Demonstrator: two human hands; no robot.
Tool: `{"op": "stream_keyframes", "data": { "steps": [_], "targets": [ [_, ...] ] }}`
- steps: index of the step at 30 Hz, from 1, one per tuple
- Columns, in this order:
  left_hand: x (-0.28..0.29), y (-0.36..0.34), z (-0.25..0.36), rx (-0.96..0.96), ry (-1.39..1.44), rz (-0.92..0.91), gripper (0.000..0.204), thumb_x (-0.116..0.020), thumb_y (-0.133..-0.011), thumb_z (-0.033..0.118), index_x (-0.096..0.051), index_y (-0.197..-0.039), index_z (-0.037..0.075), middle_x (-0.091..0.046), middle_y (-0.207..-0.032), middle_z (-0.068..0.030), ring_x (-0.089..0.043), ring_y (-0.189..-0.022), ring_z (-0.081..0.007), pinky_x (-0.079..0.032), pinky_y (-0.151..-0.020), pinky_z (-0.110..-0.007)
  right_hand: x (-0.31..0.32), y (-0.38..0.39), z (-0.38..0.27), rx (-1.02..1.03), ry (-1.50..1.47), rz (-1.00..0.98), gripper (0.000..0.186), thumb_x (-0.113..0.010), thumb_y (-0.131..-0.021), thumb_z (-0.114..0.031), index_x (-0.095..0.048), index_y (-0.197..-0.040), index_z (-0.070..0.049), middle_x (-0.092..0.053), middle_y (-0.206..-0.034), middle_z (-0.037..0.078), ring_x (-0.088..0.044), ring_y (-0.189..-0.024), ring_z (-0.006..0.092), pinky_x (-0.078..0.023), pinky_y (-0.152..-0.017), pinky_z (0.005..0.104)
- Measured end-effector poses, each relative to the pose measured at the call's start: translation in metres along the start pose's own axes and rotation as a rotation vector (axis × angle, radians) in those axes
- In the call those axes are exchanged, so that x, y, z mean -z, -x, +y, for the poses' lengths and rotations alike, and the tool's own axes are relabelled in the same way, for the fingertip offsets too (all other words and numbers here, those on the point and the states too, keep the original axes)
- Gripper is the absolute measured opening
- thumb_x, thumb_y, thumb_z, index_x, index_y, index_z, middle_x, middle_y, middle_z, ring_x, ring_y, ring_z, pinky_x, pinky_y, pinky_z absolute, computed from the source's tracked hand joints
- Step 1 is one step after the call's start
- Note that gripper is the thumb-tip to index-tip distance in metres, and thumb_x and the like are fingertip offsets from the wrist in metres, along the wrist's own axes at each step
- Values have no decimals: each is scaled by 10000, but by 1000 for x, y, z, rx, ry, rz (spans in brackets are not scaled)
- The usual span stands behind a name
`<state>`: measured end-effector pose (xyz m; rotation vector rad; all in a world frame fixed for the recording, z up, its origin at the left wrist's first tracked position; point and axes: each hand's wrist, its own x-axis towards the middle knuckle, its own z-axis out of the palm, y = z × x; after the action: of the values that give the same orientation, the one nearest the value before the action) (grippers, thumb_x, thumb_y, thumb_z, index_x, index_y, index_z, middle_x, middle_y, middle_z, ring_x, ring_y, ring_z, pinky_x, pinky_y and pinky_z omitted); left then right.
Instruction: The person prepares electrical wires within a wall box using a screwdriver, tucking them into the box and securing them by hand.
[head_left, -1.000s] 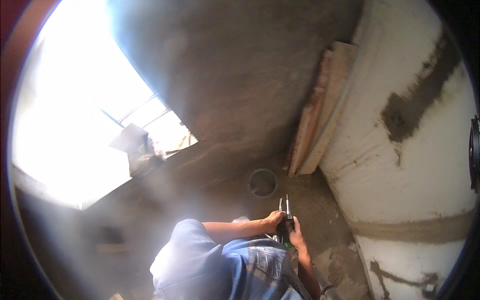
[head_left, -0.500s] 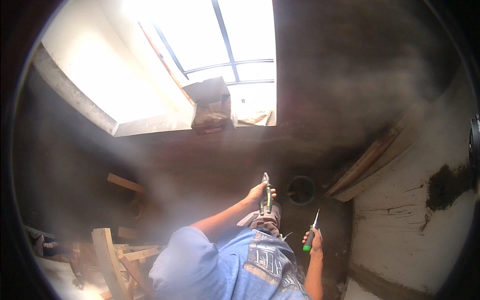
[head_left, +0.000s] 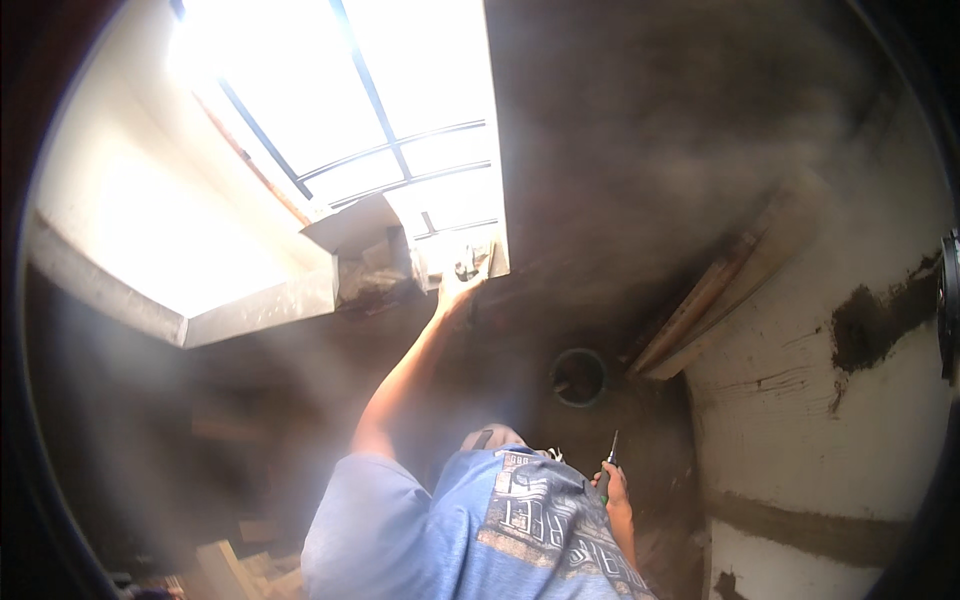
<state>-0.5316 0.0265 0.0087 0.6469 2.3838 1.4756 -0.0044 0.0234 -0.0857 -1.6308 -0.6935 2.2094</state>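
My left hand (head_left: pixel 460 290) is stretched up to the bright window's sill, closed on the pliers (head_left: pixel 464 264), their jaws upward, just right of an open cardboard box (head_left: pixel 365 270) on that sill. Glare washes out detail around the fingers. Low at the right, my right hand (head_left: pixel 615 485) grips a screwdriver (head_left: pixel 614 447) with a dark and green handle and its metal shaft pointing up, beside my blue T-shirt.
Long boards (head_left: pixel 710 295) lean in the right corner beside a pale wall (head_left: pixel 790 440) with dark cement patches. A round rimmed object (head_left: pixel 578 378), a bucket or opening, lies below the window. Wooden pieces (head_left: pixel 230 570) lie at lower left. Barred window (head_left: pixel 390 90) glares above.
My hands were together, then parted with pliers in the left and screwdriver in the right. My left hand has since risen to the sill. The view has turned toward the window.
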Motion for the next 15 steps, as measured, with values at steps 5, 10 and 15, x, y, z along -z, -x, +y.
{"op": "stream_keyframes", "data": {
  "steps": [5, 10, 15],
  "targets": [
    [-24, -81, -23, -105, -506, -29, 715, -640, -792, 403, -402, -1346, 20, -542, -1179, -257, -503, -1121, -413, -388, -958, -493, -29, -9, -3, 49, -15, 94, 246, -611, -860, -255, -431, -951, -113, -535, -631, 66, -549, -486, 188, -480, -443, 317],
    [-41, -93, -40, -159, -757, 36, 660, -566, -837, 391, -406, -1338, -9, -420, -1348, -260, -374, -1284, -368, -311, -1046, -479, -45, -25, 3, 51, -117, 157, 283, -626, -860, -264, -408, -967, -117, -541, -631, 59, -557, -475, 175, -480, -398, 325],
    [-44, -83, -52, -472, -807, -119, 523, -445, -919, 265, -413, -1348, -33, -377, -1423, -219, -286, -1356, -359, -207, -1132, -429, -62, -11, -3, -33, -68, 327, 367, -642, -841, -271, -401, -1097, -164, -547, -675, 54, -544, -518, 157, -490, -447, 321]
  ]
}}
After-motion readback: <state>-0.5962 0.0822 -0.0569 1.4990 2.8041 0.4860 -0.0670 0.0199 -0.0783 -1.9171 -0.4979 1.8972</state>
